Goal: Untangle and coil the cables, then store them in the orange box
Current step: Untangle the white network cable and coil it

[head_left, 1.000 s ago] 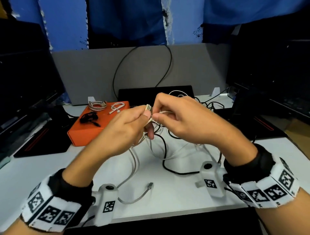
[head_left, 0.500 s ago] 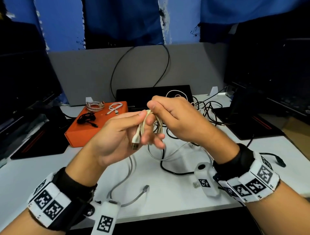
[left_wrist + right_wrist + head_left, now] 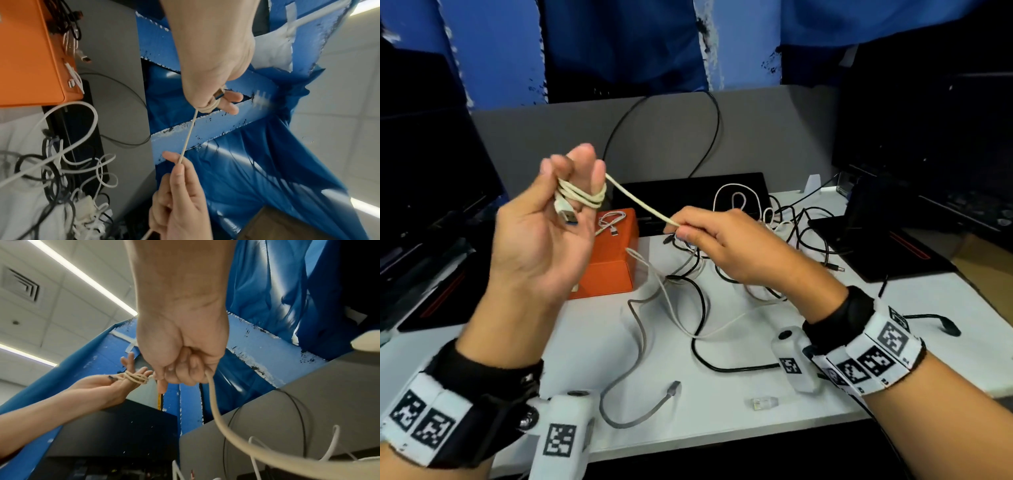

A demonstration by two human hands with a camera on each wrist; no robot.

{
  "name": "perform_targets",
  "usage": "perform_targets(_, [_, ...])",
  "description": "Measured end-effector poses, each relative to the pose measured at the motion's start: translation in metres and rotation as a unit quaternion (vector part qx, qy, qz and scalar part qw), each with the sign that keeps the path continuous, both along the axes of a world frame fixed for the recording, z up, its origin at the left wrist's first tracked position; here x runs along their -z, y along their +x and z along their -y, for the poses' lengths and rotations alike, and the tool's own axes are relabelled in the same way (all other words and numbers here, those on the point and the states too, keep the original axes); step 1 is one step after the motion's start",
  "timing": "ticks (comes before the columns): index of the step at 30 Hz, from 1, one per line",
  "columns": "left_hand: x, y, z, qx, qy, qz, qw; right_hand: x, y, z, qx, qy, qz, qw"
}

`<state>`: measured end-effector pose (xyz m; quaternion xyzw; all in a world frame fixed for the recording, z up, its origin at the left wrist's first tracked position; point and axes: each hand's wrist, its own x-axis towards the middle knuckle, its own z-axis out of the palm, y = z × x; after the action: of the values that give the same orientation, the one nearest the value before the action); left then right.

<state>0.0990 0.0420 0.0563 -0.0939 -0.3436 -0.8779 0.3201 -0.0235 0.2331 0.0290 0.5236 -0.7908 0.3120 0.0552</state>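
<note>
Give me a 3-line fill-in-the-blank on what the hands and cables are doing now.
1. The beige cable is wound around the fingers of the ____ hand.
2. The right hand ____ the cable's taut stretch.
3. A coiled white cable lies on the ____ box.

Missing: left; pinches; orange

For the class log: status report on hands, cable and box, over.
Left hand wound with cream cable; right hand pinches it taut. Orange box waiting. Tangle remains.
</note>
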Motion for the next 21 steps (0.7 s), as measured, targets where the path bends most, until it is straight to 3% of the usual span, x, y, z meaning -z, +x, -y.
perform_targets(2, [0.009, -0.007, -0.001, -0.106, -0.127, 0.062, 0.984, 0.007, 0.007, 0.007, -0.032, 0.035, -0.011, 0.999])
perform_targets(5, [0.025, -0.015, -0.006, -0.211, -0.352, 0.118, 0.904, 0.016, 0.013, 0.015, -0.069, 0.077, -0.046, 0.994])
perform_targets(7, [0.031, -0.015, -0.005, -0.233, -0.489, 0.15, 0.827, 0.015, 0.013, 0.014, -0.075, 0.089, -0.065, 0.991])
perform_targets(10, [0.031, -0.009, -0.005, -0.24, -0.68, 0.225, 0.656, 0.004, 0.012, 0.006, -0.067, 0.058, -0.071, 0.993])
perform_targets(11, [0.03, -0.008, -0.006, -0.191, -0.701, 0.24, 0.643, 0.0, 0.011, 0.003, -0.061, 0.042, -0.069, 0.995])
perform_targets(14, [0.021, 0.001, -0.007, 0.017, -0.638, 0.231, 0.734, -0.01, 0.008, -0.005, -0.057, -0.013, -0.013, 0.998])
perform_targets(15, [0.018, 0.003, -0.005, 0.052, -0.625, 0.221, 0.747, -0.012, 0.007, -0.008, -0.059, -0.03, 0.01, 0.998])
perform_targets(18, [0.017, 0.005, 0.0, 0.11, -0.614, 0.2, 0.755, -0.012, 0.007, -0.009, -0.082, -0.052, 0.041, 0.994])
perform_targets(21, [0.017, 0.003, 0.002, 0.118, -0.533, 0.201, 0.813, -0.01, 0.005, -0.005, -0.086, -0.078, 0.052, 0.992])
